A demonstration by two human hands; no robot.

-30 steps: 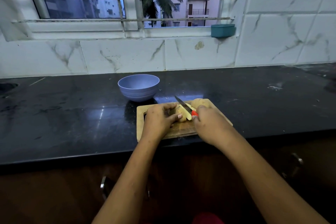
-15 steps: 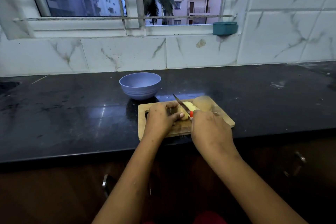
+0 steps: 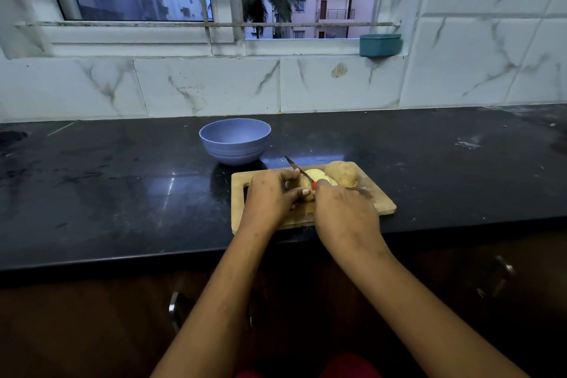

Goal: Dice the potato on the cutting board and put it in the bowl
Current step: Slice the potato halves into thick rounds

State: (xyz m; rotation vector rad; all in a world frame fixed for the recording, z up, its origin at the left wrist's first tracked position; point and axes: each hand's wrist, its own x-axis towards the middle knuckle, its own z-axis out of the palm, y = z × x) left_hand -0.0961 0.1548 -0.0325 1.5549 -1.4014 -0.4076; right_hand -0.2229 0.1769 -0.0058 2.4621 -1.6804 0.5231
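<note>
A wooden cutting board (image 3: 380, 204) lies near the counter's front edge. On it my left hand (image 3: 270, 196) grips a potato piece (image 3: 303, 183) with curled fingers. My right hand (image 3: 343, 215) holds a red-handled knife (image 3: 296, 168), its blade slanting up and left over that piece. Pale cut slices (image 3: 317, 175) lie just behind the blade. An unpeeled potato half (image 3: 342, 173) sits at the board's far right. The lilac bowl (image 3: 234, 141) stands behind the board's left corner, with nothing visible inside it.
The black stone counter (image 3: 122, 187) stretches left and right of the board. A teal container (image 3: 380, 45) hangs on the window sill at the back right. Marble-look tiles line the wall behind. Cabinet handles (image 3: 175, 307) show below the counter edge.
My right hand and the knife have drawn slightly back toward me across the potato piece. My left hand keeps its hold on it. The head view has tilted a little.
</note>
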